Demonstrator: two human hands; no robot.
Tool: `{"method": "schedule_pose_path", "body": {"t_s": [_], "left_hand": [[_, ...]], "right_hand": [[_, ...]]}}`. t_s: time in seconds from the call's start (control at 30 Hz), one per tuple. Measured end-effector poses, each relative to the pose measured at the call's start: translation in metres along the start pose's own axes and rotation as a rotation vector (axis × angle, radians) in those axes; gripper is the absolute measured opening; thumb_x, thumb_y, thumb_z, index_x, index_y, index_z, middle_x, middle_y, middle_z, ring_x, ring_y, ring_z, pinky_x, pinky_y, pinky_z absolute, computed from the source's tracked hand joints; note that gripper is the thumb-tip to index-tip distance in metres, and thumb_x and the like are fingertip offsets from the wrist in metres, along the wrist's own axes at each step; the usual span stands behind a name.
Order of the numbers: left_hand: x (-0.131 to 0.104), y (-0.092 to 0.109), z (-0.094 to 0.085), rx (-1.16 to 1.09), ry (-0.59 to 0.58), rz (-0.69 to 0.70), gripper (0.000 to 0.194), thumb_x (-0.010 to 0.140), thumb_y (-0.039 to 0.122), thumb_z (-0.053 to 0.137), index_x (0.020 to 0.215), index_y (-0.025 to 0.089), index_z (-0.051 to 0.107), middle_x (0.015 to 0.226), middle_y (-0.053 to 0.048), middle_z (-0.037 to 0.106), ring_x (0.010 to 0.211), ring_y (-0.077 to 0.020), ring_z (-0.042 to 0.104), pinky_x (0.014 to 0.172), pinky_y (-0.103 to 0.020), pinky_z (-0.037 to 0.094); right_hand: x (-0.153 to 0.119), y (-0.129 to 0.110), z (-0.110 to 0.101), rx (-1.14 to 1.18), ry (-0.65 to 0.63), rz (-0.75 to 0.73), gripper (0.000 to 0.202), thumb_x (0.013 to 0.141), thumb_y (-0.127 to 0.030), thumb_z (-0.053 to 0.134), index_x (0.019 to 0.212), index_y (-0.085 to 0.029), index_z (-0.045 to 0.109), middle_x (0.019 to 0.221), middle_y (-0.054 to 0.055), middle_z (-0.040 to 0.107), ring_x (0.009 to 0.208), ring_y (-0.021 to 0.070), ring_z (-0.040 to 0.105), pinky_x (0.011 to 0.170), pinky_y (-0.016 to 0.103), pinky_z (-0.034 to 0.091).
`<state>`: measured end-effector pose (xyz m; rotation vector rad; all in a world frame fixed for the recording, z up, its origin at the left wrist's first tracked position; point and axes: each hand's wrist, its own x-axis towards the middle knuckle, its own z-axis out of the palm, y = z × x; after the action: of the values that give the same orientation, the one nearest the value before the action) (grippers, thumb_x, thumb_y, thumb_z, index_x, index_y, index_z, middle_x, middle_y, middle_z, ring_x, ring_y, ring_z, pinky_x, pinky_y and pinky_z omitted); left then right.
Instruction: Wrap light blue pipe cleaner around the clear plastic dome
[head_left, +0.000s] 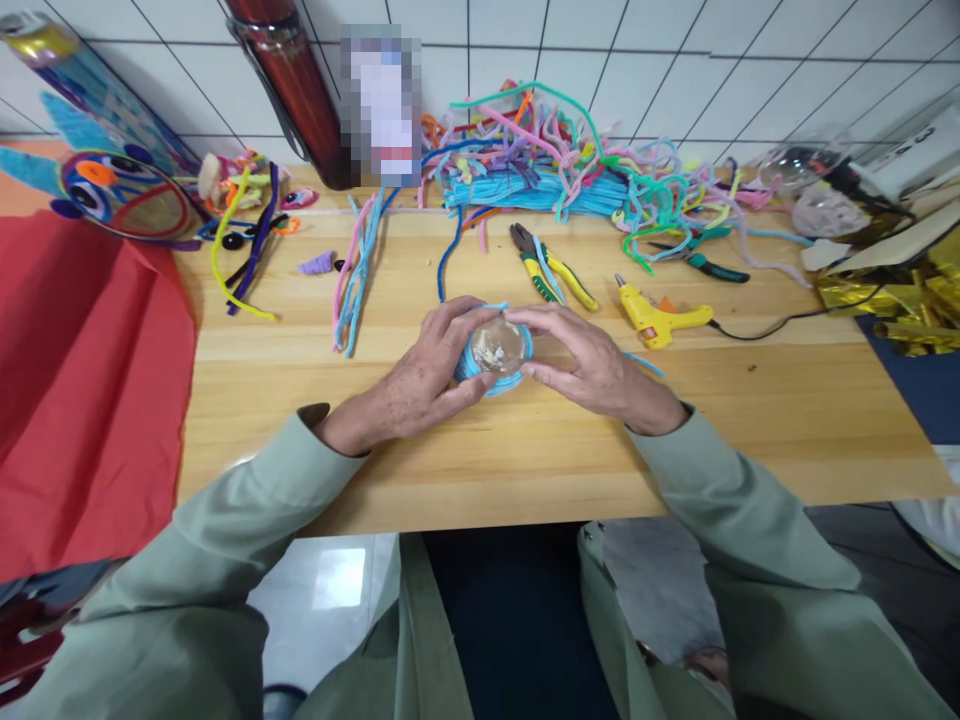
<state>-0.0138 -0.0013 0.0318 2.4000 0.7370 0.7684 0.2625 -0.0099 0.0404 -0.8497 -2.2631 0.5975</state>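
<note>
A clear round piece (499,346) sits between my hands above the front middle of the table, ringed by coiled light-blue pipe cleaner (504,386). My left hand (424,372) curls around its left side, thumb at the near edge. From the right, my right hand (592,362) grips it with fingertips over the top and the thumb below. The fingers partly cover the coil. Just beyond lie yellow-and-green pliers (574,283), with a short blue pipe cleaner across them. A yellow hot glue gun (660,318) rests to the right of my right hand.
A heap of coloured pipe cleaners (540,190) lies along the tiled wall. Loose strands (358,275) lie left of centre. A red thermos (292,90), a decorated blue figure (124,195), red cloth (82,390), dark-green-handled pliers (716,266) and gold foil (915,300) surround the workspace.
</note>
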Motion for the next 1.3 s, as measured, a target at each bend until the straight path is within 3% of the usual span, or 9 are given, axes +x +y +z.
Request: {"method": "schedule_pose_path", "body": {"t_s": [0.3,0.57,0.8,1.0,1.3], "left_hand": [[0.002,0.001,-0.002,-0.008,-0.01,-0.024,0.064,0.11,0.048,0.054,0.166,0.029,0.03,0.162,-0.019,0.04,0.158,-0.0368,0.037,0.131,-0.066,0.037],[0.001,-0.001,0.002,-0.002,0.021,-0.027,0.063,0.11,0.047,0.054,0.166,0.028,0.031,0.162,-0.02,0.041,0.158,-0.0369,0.038,0.13,-0.066,0.037],[-0.002,0.009,0.026,0.101,0.215,-0.116,0.067,0.107,0.052,0.059,0.163,0.025,0.035,0.153,-0.018,0.047,0.151,-0.0367,0.043,0.128,-0.064,0.039],[-0.003,0.011,0.031,0.137,0.261,-0.105,0.069,0.106,0.059,0.06,0.159,0.022,0.037,0.148,-0.019,0.05,0.145,-0.0364,0.047,0.124,-0.062,0.042],[-0.005,0.004,0.023,0.127,0.174,-0.011,0.06,0.112,0.047,0.045,0.165,0.023,0.028,0.157,-0.02,0.048,0.155,-0.037,0.039,0.125,-0.063,0.037]], "right_hand": [[0.0,0.0,0.0,0.027,-0.012,0.029,0.056,0.105,-0.041,0.069,0.158,-0.033,0.053,0.155,0.01,0.066,0.143,0.0321,0.064,0.12,0.058,0.055],[0.001,-0.007,0.004,-0.044,-0.002,0.03,0.059,0.103,-0.033,0.068,0.159,-0.031,0.049,0.156,0.012,0.065,0.146,0.0342,0.061,0.122,0.062,0.052],[0.003,-0.014,0.013,-0.09,0.076,0.034,0.067,0.094,-0.024,0.072,0.157,-0.029,0.047,0.154,0.015,0.065,0.145,0.0352,0.062,0.121,0.062,0.053],[0.002,-0.013,0.02,-0.101,0.085,-0.006,0.073,0.091,-0.018,0.07,0.157,-0.027,0.044,0.157,0.018,0.062,0.148,0.0357,0.06,0.122,0.064,0.053],[0.002,-0.01,0.026,-0.076,0.128,0.025,0.076,0.083,-0.014,0.071,0.153,-0.028,0.047,0.154,0.016,0.063,0.145,0.0356,0.061,0.12,0.062,0.053]]}}
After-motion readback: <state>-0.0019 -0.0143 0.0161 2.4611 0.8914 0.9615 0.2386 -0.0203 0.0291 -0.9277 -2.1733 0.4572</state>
